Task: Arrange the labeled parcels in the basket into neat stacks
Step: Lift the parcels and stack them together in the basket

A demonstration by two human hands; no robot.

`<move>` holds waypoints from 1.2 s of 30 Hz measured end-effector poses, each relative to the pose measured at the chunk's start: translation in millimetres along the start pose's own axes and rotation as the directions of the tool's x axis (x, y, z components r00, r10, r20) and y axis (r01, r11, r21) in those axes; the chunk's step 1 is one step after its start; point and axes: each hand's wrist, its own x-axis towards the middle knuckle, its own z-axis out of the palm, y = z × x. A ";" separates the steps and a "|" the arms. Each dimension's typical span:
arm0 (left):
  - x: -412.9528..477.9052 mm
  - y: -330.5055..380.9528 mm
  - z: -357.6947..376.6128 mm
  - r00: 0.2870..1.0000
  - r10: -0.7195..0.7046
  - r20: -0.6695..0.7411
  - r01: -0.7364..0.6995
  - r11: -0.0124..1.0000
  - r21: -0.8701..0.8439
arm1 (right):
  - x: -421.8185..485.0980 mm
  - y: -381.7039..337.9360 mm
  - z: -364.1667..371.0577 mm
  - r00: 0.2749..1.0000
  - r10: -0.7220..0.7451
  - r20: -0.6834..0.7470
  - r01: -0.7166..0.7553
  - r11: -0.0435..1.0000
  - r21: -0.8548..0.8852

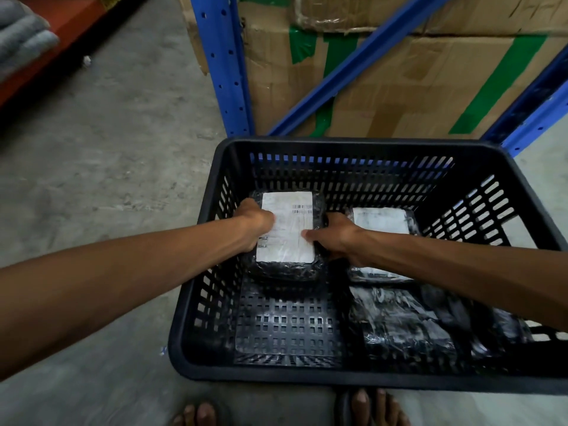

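Note:
A black slotted plastic basket stands on the concrete floor. In its far left corner lies a black-wrapped parcel with a white label facing up. My left hand grips its left side and my right hand grips its right side, thumb on the label. A second labeled parcel lies at the far right, partly hidden by my right forearm. A further black-wrapped parcel lies in the near right part, label not visible.
A blue metal rack with large taped cardboard boxes stands right behind the basket. A red shelf with grey folded cloth is at the far left. My toes show at the basket's near edge.

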 end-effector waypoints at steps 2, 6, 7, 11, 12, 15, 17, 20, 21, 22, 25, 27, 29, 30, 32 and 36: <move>1.2 -3.1 6.6 1.000 -0.013 0.000 0.013 0.999 0.050 | 5.0 5.7 2.7 1.000 0.028 0.014 -0.028 1.000 -0.012; 4.4 -6.2 16.1 1.000 -0.013 0.019 0.010 0.990 0.139 | 13.1 15.3 7.7 0.997 0.067 0.051 -0.062 0.994 -0.094; 4.3 -5.1 17.5 1.000 -0.009 0.020 0.005 0.987 0.163 | 15.9 16.9 8.1 0.997 0.067 0.042 -0.063 0.993 -0.101; -1.1 2.2 15.6 0.999 -0.018 0.043 0.004 0.951 0.310 | 16.8 13.9 10.7 0.999 0.045 0.013 -0.042 0.980 -0.194; -3.2 4.6 15.8 0.999 -0.021 0.039 0.007 0.943 0.333 | 13.8 12.0 9.0 0.999 0.045 0.016 -0.040 0.975 -0.220; -14.1 8.0 21.9 0.998 0.068 -0.009 -0.057 0.894 0.445 | 2.5 7.8 -9.4 0.999 0.003 0.045 0.010 0.960 -0.281; -21.9 7.0 33.5 0.953 0.302 0.024 -0.263 0.787 0.558 | -9.4 10.3 -37.0 0.982 -0.188 -0.017 0.162 0.885 -0.437; -37.0 4.2 61.3 0.799 0.544 0.255 -0.576 0.574 0.581 | -30.5 38.1 -85.4 0.877 -0.468 -0.109 0.270 0.667 -0.694; -41.9 3.5 72.6 0.748 0.559 0.357 -0.647 0.497 0.578 | -38.5 50.8 -100.0 0.877 -0.475 -0.074 0.244 0.572 -0.783; -46.4 1.9 84.1 0.706 0.548 0.449 -0.696 0.417 0.585 | -45.2 64.9 -111.0 0.904 -0.427 0.000 0.220 0.466 -0.857; -55.1 -5.1 115.3 0.640 0.461 0.615 -0.743 0.170 0.647 | -49.9 104.3 -122.9 0.936 -0.274 0.221 0.264 0.132 -0.955; -55.2 -10.3 131.3 0.647 0.445 0.619 -0.717 0.081 0.692 | -46.3 117.9 -119.9 0.924 -0.277 0.264 0.282 0.027 -0.959; -52.7 -15.2 144.6 0.661 0.488 0.570 -0.670 0.043 0.741 | -39.9 124.6 -113.4 0.917 -0.324 0.234 0.258 0.033 -0.966; -51.2 -16.9 150.4 0.664 0.513 0.544 -0.643 0.022 0.765 | -35.8 127.6 -109.6 0.914 -0.349 0.209 0.233 0.028 -0.972; -46.3 -19.7 159.3 0.655 0.569 0.498 -0.585 -0.036 0.810 | -27.7 133.3 -102.7 0.899 -0.405 0.166 0.179 -0.006 -0.984; -36.6 -20.6 161.5 0.603 0.604 0.521 -0.556 -0.150 0.818 | -20.3 140.8 -101.8 0.871 -0.457 0.182 0.198 -0.012 -0.980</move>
